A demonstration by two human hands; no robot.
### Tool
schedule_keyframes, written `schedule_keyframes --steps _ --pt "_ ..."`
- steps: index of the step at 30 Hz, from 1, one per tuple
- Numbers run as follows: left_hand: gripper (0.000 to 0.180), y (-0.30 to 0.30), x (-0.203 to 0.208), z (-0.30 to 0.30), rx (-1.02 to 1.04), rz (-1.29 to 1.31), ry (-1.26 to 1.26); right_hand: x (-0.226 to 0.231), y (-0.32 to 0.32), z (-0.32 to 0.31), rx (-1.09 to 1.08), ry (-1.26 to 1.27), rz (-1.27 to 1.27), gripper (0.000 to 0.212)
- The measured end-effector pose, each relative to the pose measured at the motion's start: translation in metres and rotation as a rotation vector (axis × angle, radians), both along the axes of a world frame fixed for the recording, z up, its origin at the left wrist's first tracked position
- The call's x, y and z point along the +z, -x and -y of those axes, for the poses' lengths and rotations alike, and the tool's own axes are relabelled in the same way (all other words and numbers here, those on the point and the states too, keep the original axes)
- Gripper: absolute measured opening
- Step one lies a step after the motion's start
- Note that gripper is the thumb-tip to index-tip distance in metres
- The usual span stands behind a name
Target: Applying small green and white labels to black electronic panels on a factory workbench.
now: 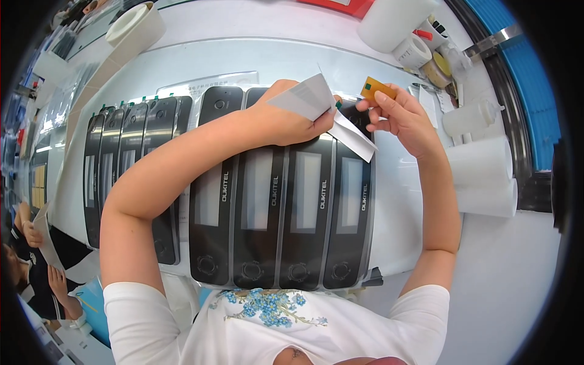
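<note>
Four-cornered white paper point(307, 98), bent over on itself, is gripped in my left hand point(286, 125) above the far ends of the black panels. A second flap of it hangs down to the right. At my left fingertips shows a small green tab point(338, 106). Between the thumb and fingers of my right hand point(404, 115) is a small orange card point(378, 89) with a green square on it. Below both hands lie several long black panels point(255, 243) side by side, each with a pale window and a ring mark; my left forearm covers part of them.
More black panels point(125, 137) with green tabs overlap at the left. A paper roll point(137, 27) stands at the far left; white rolls point(483, 161), tape point(412, 52) and a white cup point(471, 118) line the right side. Another person's hand point(58, 283) is at lower left.
</note>
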State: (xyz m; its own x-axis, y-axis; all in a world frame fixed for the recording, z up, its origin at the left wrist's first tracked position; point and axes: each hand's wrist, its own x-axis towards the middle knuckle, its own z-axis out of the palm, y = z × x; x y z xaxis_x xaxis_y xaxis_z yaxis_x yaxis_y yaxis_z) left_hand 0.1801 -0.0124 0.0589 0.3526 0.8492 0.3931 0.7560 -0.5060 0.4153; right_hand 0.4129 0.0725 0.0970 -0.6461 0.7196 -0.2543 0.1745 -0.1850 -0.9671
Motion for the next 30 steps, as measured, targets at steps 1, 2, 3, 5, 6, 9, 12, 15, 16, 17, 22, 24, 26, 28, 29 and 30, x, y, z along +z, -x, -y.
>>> schedule_keyframes --steps 1,2,3,5,6,9,12,15,16,17,22,24,26,28,29,30 --pt "0.026 0.0 -0.001 0.0 -0.005 -0.012 -0.002 -0.001 0.003 0.002 -0.081 -0.087 0.023 0.032" --pt "0.026 0.0 -0.002 0.0 -0.004 -0.011 -0.001 -0.003 0.002 0.001 -0.08 -0.086 0.024 0.032" --pt "0.026 0.001 -0.002 0.001 -0.009 0.007 -0.011 -0.006 0.002 0.0 -0.043 -0.411 0.137 0.028" --pt "0.026 0.003 -0.004 0.005 -0.026 0.132 0.006 -0.01 0.001 0.0 -0.015 -0.877 0.257 0.02" --pt "0.027 0.003 -0.005 0.01 -0.036 0.239 0.031 -0.009 0.001 0.004 -0.015 -0.875 0.258 0.02" --pt "0.034 0.001 0.004 0.021 -0.108 -0.108 -0.013 -0.008 0.005 0.012 0.028 -1.088 0.431 0.024" --pt "0.032 0.002 -0.009 0.02 -0.149 -0.131 -0.05 -0.007 0.021 0.014 0.001 -1.176 0.372 0.023" --pt "0.039 0.003 -0.012 0.02 -0.159 -0.156 -0.091 0.008 0.025 0.022 0.113 -1.268 0.573 0.021" --pt "0.042 0.002 -0.012 0.021 -0.16 -0.225 -0.078 0.012 0.025 0.024 0.171 -1.343 0.713 0.021" --pt "0.043 0.002 -0.012 0.022 -0.161 -0.237 -0.073 0.011 0.027 0.023 0.177 -1.345 0.707 0.021" --pt "0.046 0.005 -0.012 0.027 -0.176 -0.216 -0.066 0.006 0.032 0.021 0.149 -1.302 0.634 0.02" --pt "0.047 0.007 -0.014 0.029 -0.156 -0.275 -0.078 0.016 0.032 0.025 0.174 -1.256 0.729 0.02" --pt "0.047 0.005 -0.013 0.03 -0.152 -0.276 -0.088 0.016 0.029 0.026 0.191 -1.204 0.833 0.019" --pt "0.048 0.004 -0.012 0.031 -0.15 -0.277 -0.097 0.002 0.03 0.02 0.105 -1.262 0.567 0.018" --pt "0.048 0.004 -0.012 0.032 -0.144 -0.271 -0.105 0.004 0.029 0.021 0.103 -1.262 0.568 0.018" --pt "0.049 0.004 -0.012 0.033 -0.138 -0.266 -0.114 0.007 0.026 0.024 0.125 -1.255 0.627 0.018"
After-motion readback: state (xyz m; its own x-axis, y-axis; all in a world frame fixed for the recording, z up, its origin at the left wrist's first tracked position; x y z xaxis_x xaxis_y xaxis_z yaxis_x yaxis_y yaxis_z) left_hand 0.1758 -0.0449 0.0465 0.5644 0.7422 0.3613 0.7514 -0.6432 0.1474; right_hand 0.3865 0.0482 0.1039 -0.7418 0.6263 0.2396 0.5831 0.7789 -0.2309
